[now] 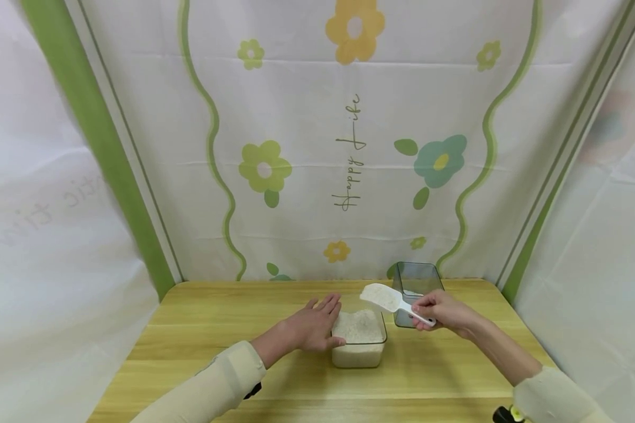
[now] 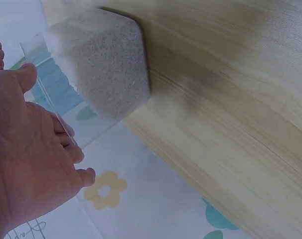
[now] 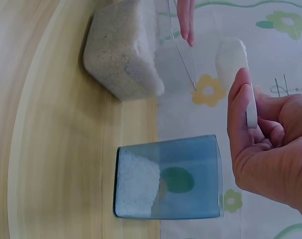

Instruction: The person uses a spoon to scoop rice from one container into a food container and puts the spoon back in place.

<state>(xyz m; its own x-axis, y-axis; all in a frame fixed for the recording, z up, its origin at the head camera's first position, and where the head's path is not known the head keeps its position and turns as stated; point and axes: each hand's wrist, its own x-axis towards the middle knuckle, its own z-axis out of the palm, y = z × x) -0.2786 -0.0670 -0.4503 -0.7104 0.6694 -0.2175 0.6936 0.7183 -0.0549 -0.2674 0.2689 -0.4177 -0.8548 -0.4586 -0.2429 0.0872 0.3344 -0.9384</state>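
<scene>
We have a white scoop with a broad blade and a straight handle (image 1: pixel 404 305) in the air, its blade near the far right corner of the clear box and its handle toward the blue one. A load of pale grains (image 1: pixel 383 297) lies in the blade. Our right hand (image 1: pixel 443 311) grips the handle between thumb and fingers. We do best to keep the blade level and our wrist steady, since loose grains would probably slide off the front lip at a slight tilt.

Beneath, on the left, stands a clear, square-cornered, open-topped box (image 1: pixel 365 343), well filled with off-white grains (image 1: pixel 357 329). Our left hand (image 1: pixel 314 329) rests at its left rim, fingers extended and not clenched; light pressure there should steady the box, and fingertips are best kept out of the scoop's way.

To the right, apart from that box, stands a taller, see-through blue-grey bin (image 3: pixel 206 159), with white grains (image 3: pixel 133 186) low inside. Over either opening, we should turn the wrist slowly and hold the blade low, so that little scatters.

Both containers stand on a yellowish wood-grain table (image 1: pixel 190 323), before a white curtain printed with flowers (image 1: pixel 296 106).
</scene>
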